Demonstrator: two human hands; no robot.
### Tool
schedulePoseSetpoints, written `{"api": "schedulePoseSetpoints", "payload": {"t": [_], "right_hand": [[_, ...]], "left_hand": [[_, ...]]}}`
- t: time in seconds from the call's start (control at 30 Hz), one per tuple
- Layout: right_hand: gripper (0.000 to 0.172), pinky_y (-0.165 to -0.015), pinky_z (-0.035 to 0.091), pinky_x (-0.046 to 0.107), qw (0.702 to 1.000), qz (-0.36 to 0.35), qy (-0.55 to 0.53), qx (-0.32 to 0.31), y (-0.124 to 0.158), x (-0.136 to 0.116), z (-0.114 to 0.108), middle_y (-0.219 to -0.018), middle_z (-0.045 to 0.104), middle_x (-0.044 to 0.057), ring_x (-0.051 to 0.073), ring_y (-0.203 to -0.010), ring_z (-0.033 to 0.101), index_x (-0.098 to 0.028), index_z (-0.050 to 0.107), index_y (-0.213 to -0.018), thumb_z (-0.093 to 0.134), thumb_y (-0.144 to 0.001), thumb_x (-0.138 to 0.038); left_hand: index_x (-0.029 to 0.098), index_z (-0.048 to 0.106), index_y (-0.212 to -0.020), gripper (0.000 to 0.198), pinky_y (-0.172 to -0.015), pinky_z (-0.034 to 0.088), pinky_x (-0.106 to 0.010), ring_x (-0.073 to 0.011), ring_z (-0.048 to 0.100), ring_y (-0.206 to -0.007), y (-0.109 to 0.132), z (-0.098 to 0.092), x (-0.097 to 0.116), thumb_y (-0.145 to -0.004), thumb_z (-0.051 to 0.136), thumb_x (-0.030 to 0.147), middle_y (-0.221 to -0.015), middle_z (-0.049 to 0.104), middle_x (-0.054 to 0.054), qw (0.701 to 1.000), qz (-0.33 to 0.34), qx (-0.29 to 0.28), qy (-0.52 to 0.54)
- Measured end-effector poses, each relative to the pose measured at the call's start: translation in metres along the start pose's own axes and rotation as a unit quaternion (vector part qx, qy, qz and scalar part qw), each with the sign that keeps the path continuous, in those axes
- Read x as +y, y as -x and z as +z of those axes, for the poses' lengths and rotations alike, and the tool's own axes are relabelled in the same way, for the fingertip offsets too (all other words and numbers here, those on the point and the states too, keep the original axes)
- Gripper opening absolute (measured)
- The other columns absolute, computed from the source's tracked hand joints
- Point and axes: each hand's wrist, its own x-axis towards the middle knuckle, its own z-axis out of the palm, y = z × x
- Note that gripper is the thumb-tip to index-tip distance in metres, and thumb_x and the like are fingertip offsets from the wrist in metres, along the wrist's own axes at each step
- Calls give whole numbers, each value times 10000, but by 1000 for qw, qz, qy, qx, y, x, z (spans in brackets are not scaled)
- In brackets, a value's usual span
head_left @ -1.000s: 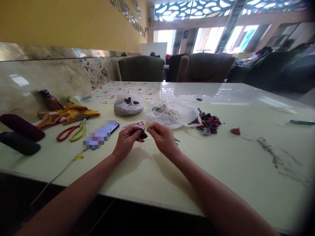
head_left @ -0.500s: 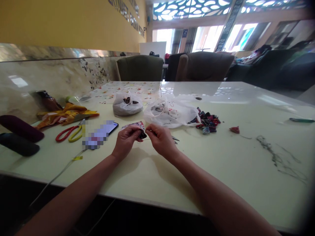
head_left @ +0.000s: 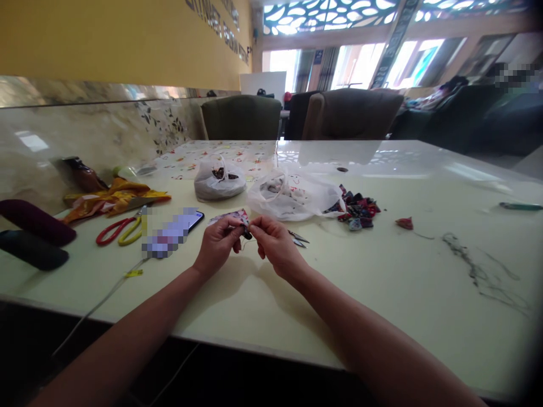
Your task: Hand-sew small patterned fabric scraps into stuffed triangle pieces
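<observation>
My left hand (head_left: pixel 220 240) is closed, with a small dark piece of cloth (head_left: pixel 246 230) pinched between thumb and fingers. The fingertips of my right hand (head_left: pixel 274 240) are pressed together at the right edge of this cloth; whatever they grip is too small to make out. A thin thread (head_left: pixel 246 242) hangs below the fingertips. Just beyond my left hand shows a light patterned cloth (head_left: pixel 237 215), partly hidden by the fingers. Small metal scissors (head_left: pixel 299 238) lie beside my right hand, their handles covered by it.
Two white plastic bags (head_left: pixel 220 189) stand behind my hands, with a heap of small cloth pieces (head_left: pixel 360 209) to their right. Red-and-yellow-handled scissors (head_left: pixel 112 232) and a cabled phone (head_left: pixel 172 234) lie left. Tangled thread (head_left: pixel 470 271) and a small red cloth piece (head_left: pixel 404 224) lie right.
My right hand has moved slightly left and down, its fingertips now meeting the dark cloth. More of the small scissors beside it shows. My left hand has barely moved.
</observation>
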Motion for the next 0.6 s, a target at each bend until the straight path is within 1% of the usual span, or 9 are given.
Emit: {"api": "schedulePoseSetpoints", "payload": {"t": [0.07, 0.1, 0.13, 0.2, 0.3, 0.4, 0.47, 0.53, 0.6], "right_hand": [[166, -513, 320, 249, 996, -48, 78, 16, -2, -2, -5, -631, 487, -40, 99, -532, 390, -202, 535, -737, 550, -854, -320], [163, -553, 331, 255, 989, -71, 126, 33, -3, -4, -7, -633, 491, -33, 109, -568, 407, -200, 530, -726, 546, -855, -298], [164, -584, 335, 262, 980, -89, 170, 51, -3, -5, -9, -632, 490, -28, 118, -597, 418, -200, 519, -718, 536, -860, -282], [172, -612, 328, 270, 965, -107, 226, 74, -4, -7, -12, -634, 485, -24, 129, -619, 424, -205, 487, -724, 499, -882, -272], [170, -605, 314, 271, 962, -102, 243, 71, -3, -8, -11, -649, 484, -25, 132, -609, 420, -213, 459, -759, 454, -909, -292], [120, -576, 297, 262, 968, -75, 233, 61, -3, -4, -8, -593, 452, -53, 129, -565, 406, -217, 488, -823, 522, -876, -320], [109, -575, 307, 255, 972, -60, 221, 44, -4, 0, -7, -579, 471, -57, 128, -561, 425, -212, 528, -850, 567, -846, -314], [94, -606, 334, 253, 972, -68, 223, 24, -5, 2, -8, -637, 545, -30, 131, -614, 476, -199, 565, -825, 571, -838, -292], [108, -630, 347, 252, 968, -82, 239, 13, -5, 2, -10, -704, 597, -5, 133, -662, 504, -188, 583, -779, 560, -842, -272]], "left_hand": [[166, 633, -818, 149, -418, 439, -205, -66, 535, -436, 0, 1, 0, -819, 715, 290, -724, 630, 13, 1000, 20, 14, 2], [166, 634, -813, 149, -420, 444, -209, -63, 540, -450, 0, 1, 0, -815, 719, 288, -785, 632, 3, 999, 27, 24, 1], [166, 636, -810, 148, -425, 451, -212, -63, 543, -461, -1, 2, 0, -813, 721, 287, -815, 626, -1, 999, 32, 35, -1], [167, 639, -811, 147, -434, 461, -214, -64, 540, -469, -1, 2, 0, -810, 723, 288, -795, 606, 8, 998, 33, 53, -4], [168, 636, -800, 155, -438, 458, -213, -71, 532, -464, -1, 3, 0, -802, 730, 290, -715, 584, 24, 998, 27, 63, -6], [169, 633, -798, 161, -443, 448, -214, -81, 524, -453, 1, 3, 0, -805, 724, 303, -630, 577, 35, 999, 8, 50, 6], [170, 640, -802, 165, -455, 446, -216, -86, 517, -453, 2, 3, 2, -803, 722, 313, -600, 578, 36, 999, -13, 38, 17], [168, 663, -799, 167, -517, 481, -230, -100, 552, -518, 2, 3, 4, -792, 731, 321, -653, 607, 18, 999, -28, 27, 15], [166, 695, -796, 168, -641, 525, -256, -129, 605, -660, 2, 2, 5, -783, 737, 328, -776, 636, -13, 999, -30, 22, 6]]}}
